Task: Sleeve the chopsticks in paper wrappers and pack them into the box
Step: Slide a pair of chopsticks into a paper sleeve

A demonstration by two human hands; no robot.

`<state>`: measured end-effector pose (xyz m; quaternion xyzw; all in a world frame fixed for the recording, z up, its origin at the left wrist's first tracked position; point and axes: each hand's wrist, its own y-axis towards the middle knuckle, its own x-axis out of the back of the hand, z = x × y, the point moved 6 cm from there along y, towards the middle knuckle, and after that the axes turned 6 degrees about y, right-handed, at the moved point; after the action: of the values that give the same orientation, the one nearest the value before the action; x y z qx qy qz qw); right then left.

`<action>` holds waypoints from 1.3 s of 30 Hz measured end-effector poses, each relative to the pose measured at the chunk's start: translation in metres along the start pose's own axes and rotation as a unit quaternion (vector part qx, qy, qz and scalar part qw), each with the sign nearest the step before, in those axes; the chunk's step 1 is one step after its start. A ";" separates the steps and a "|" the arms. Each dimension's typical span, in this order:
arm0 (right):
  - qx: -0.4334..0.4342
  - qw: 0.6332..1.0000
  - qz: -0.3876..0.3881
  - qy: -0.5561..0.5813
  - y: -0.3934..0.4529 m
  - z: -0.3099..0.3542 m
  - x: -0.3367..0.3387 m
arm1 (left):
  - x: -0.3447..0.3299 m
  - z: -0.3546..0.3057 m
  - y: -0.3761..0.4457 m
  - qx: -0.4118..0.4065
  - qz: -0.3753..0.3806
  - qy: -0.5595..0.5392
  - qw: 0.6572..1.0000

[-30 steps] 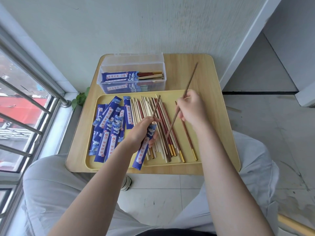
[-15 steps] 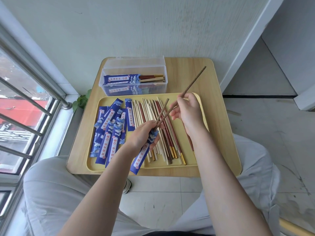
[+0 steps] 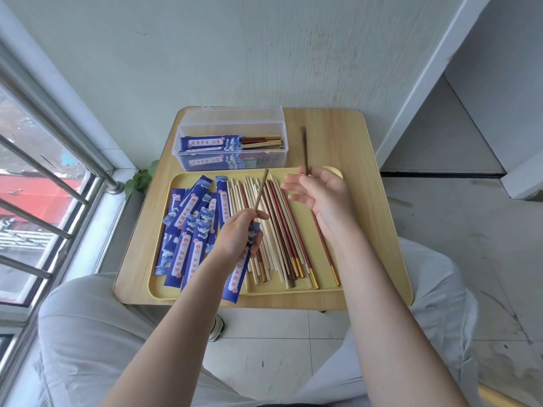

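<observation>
Alignment matters now — left hand (image 3: 239, 236) grips a blue wrapper (image 3: 241, 267) with one brown chopstick (image 3: 261, 192) half-sleeved over the tray (image 3: 367, 277); right hand (image 3: 318, 195), fingers loosely spread, pinches its mate (image 3: 304, 149), which should slide in parallel.

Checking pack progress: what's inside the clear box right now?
The clear box holds sleeved chopsticks: blue wrappers on top, brown and pale ends sticking out. More blue wrappers show through the front wall. The count and the bottom layers are hidden.
</observation>
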<state>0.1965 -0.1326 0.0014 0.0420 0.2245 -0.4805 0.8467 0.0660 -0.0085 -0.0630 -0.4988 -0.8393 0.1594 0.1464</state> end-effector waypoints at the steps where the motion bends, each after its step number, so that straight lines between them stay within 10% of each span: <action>1: 0.011 1.000 0.001 -0.003 0.001 0.001 -0.001 | 0.002 -0.001 0.000 0.001 -0.009 -0.002 1.000; 21: 0.044 0.983 -0.061 -0.166 0.004 -0.001 0.008 | -0.013 -0.012 -0.013 -0.016 0.142 0.042 0.989; 31: -0.108 0.921 0.114 -0.356 -0.011 -0.030 -0.010 | -0.017 -0.016 -0.011 -0.017 0.114 0.045 0.992; 39: -0.064 0.964 -0.005 -0.256 -0.001 -0.019 0.002 | -0.017 -0.012 -0.013 -0.013 0.129 0.050 0.990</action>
<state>0.1896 -0.1291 -0.0166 -0.1383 0.0306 -0.4643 0.8743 0.0685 -0.0275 -0.0480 -0.6125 -0.7612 0.1404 0.1600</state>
